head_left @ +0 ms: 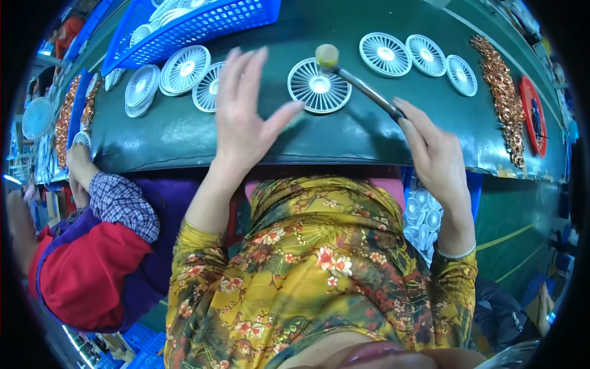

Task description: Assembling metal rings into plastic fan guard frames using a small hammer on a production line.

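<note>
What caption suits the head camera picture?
Right hand holding a mallet over a white spoked disc, open left hand nearby.

My left hand [238, 120] is spread (thumb [281, 119] out right) above the near edge of the table [163, 135]. My right hand [435, 147] is curled tight.

Cannot make out any readable text, label, brand, number or sign
</note>
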{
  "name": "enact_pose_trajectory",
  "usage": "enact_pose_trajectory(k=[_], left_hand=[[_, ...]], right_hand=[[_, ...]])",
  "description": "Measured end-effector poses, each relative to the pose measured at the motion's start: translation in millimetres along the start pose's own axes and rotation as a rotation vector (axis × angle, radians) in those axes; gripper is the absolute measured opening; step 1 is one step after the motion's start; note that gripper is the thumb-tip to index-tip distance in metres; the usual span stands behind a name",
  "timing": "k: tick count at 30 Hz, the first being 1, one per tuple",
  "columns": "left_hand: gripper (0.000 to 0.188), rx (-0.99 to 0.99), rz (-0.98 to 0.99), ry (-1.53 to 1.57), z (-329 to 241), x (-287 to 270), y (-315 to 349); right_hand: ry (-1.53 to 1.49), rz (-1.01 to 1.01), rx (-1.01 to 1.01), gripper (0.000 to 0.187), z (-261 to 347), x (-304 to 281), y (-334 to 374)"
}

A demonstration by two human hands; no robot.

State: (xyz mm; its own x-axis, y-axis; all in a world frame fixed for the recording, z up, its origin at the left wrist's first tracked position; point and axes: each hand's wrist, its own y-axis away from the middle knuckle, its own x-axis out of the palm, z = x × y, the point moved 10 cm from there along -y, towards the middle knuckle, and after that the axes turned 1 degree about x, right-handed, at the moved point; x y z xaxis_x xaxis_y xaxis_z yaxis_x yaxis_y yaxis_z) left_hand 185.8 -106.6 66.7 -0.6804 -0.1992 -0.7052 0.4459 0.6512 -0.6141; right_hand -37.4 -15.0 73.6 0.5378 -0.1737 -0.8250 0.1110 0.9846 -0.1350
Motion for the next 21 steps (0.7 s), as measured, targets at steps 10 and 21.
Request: enact_pose_trajectory(k=[10, 21], left_hand=[[0.030, -0.226, 0.070, -0.100, 21, 2, 30], [0.115, -0.351, 0.071, 0.211, -7, 32, 13]], right_hand=[[-0.016, 0.045, 0.051, 0.028, -12, 11, 2], [0.062, 0.126, -0.050, 0.027, 2, 26, -6]])
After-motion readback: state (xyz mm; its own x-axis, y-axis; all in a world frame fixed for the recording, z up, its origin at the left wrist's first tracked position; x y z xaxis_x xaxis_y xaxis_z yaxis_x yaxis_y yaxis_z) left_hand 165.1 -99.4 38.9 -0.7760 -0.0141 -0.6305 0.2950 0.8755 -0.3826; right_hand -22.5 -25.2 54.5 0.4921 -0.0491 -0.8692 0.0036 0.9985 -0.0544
